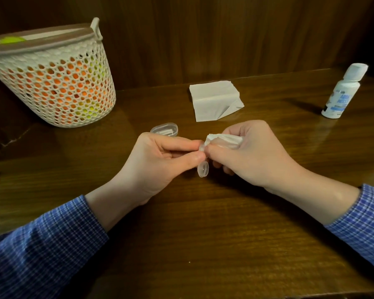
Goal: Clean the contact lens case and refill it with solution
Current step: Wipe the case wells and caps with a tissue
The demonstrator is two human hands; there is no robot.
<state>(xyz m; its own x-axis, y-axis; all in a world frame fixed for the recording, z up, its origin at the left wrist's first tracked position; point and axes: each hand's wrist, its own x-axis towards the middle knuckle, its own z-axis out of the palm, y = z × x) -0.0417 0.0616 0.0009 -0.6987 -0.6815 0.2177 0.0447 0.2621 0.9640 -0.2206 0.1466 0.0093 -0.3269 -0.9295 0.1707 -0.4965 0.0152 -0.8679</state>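
Sleeves: blue checked shirt cuffs point(52, 238) cover both forearms, resting low over the dark brown wooden table point(203, 244).
Left hand: left hand point(158, 160) pinches the small clear plastic contact lens case point(203, 168) between thumb and forefinger, above the table; one round cup hangs below the fingertips.
Right hand: right hand point(251, 154) is closed around a crumpled white tissue point(222, 140), pressed against the case's upper cup.
Behind the left hand: clear oval plastic lid point(164, 129) on the table.
Centre back: folded white tissue stack point(214, 100), one corner turned up.
Far right: white solution bottle with blue label point(341, 93), upright, cap on.
Far left: white perforated basket point(56, 78) holding orange and yellow-green balls.
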